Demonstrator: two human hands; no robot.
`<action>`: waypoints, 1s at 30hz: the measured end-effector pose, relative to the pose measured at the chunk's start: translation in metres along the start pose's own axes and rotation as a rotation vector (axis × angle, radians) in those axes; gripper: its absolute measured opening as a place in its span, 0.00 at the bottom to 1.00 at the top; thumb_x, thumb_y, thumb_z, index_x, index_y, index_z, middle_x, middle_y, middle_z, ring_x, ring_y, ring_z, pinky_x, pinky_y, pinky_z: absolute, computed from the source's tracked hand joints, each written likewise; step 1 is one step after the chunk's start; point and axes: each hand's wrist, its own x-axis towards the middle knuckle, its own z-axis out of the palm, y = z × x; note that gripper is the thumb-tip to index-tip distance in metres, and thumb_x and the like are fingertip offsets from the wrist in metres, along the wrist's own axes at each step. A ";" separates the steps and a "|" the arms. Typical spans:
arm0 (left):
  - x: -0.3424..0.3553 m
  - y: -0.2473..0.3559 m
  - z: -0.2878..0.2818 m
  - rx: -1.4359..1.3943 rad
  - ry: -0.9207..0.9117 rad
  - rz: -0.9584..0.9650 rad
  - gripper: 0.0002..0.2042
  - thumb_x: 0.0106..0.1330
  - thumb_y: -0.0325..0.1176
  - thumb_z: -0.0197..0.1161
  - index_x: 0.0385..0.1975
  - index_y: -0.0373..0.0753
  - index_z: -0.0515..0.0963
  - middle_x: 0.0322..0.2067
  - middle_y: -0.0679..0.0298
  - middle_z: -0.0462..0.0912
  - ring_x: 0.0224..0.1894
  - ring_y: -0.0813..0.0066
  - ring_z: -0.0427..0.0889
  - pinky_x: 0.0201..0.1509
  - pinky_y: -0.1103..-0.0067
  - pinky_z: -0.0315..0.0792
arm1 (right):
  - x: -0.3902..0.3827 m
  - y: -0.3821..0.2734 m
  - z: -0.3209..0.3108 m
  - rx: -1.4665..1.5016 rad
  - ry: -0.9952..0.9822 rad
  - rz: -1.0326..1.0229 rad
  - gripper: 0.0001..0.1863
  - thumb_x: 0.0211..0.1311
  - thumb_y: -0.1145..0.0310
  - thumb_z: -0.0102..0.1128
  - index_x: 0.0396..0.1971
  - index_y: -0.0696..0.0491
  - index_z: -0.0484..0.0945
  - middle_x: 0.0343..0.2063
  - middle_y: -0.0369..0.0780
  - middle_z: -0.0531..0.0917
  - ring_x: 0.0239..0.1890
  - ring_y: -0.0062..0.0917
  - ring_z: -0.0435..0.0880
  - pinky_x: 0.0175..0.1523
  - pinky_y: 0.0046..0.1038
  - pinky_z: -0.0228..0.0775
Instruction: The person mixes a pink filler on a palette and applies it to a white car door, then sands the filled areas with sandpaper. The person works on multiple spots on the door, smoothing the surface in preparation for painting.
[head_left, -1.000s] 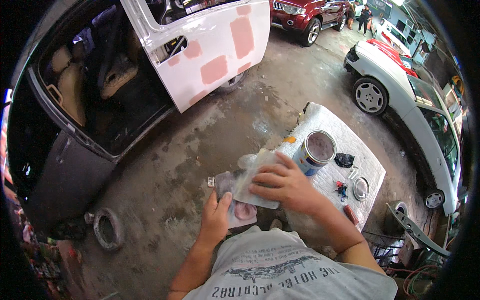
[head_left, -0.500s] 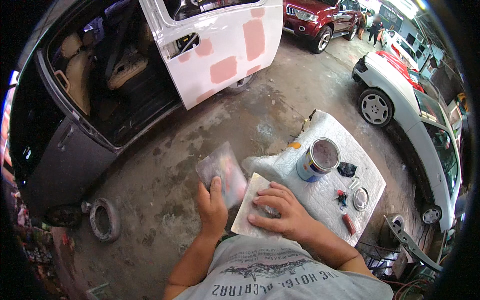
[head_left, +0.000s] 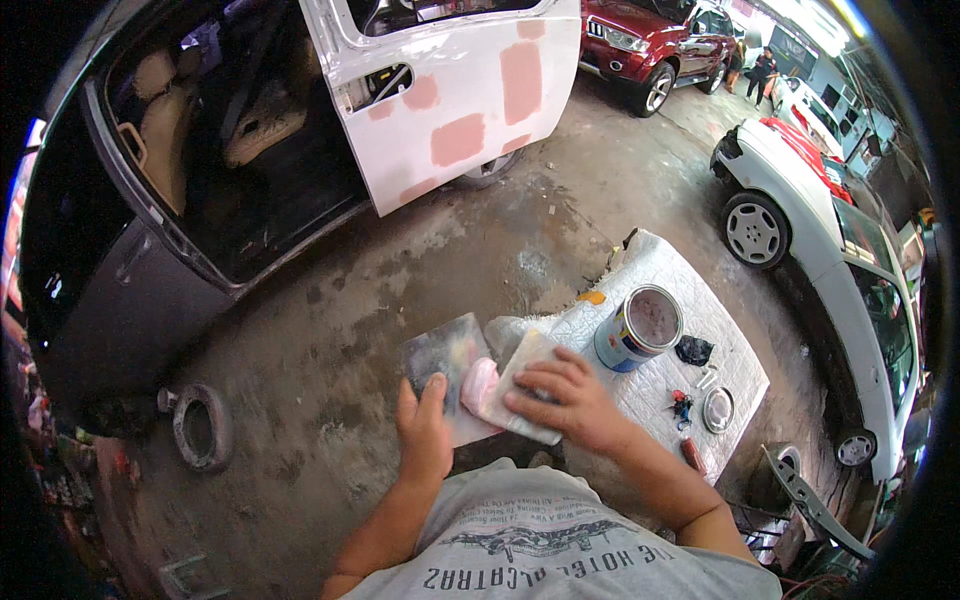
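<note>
My left hand point(head_left: 426, 440) grips a thin translucent mixing board point(head_left: 432, 350), thumb on top and fingers hidden beneath. A lump of pink body filler point(head_left: 480, 387) lies on its right part. My right hand point(head_left: 568, 402) is closed around a pale, flat, squarish spreader point(head_left: 522, 366), fingers laid across its upper face. The spreader's left edge meets the filler and overlaps the board. To the right of my hands stands an open round can point(head_left: 613, 344) with greyish-pink paste inside.
The can rests on a silvery quilted panel point(head_left: 715, 310), along with a metal lid point(head_left: 718, 410), a crumpled black scrap point(head_left: 694, 350) and a red tube point(head_left: 693, 457). A white vehicle door point(head_left: 400, 150) with pink patches hangs ajar ahead. A tyre point(head_left: 205, 428) lies left; a white car point(head_left: 860, 260) stands right.
The spreader has moved over the board and tilted, and a lump of pink filler now shows between them. The board has shifted slightly down and right. The whole view has turned slightly.
</note>
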 end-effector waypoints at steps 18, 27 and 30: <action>0.028 0.040 -0.026 0.643 -0.133 0.289 0.15 0.77 0.36 0.49 0.50 0.29 0.73 0.41 0.53 0.82 0.43 0.68 0.80 0.50 0.71 0.73 | 0.067 -0.040 0.025 0.130 -0.066 -0.099 0.24 0.51 0.66 0.61 0.53 0.43 0.81 0.58 0.32 0.79 0.60 0.26 0.76 0.69 0.43 0.59; 0.060 0.072 -0.085 0.492 -0.030 0.374 0.16 0.75 0.35 0.51 0.55 0.29 0.71 0.46 0.51 0.81 0.46 0.64 0.80 0.52 0.69 0.73 | 0.115 -0.089 0.034 0.247 0.093 0.060 0.23 0.58 0.67 0.60 0.55 0.42 0.80 0.57 0.41 0.78 0.62 0.38 0.74 0.67 0.50 0.63; 0.065 0.066 -0.099 -0.056 -0.020 -0.004 0.15 0.72 0.33 0.54 0.55 0.34 0.73 0.46 0.57 0.82 0.45 0.66 0.82 0.52 0.68 0.76 | 0.133 -0.112 0.059 0.279 0.154 0.052 0.27 0.57 0.71 0.61 0.59 0.42 0.78 0.57 0.48 0.75 0.62 0.47 0.73 0.67 0.48 0.65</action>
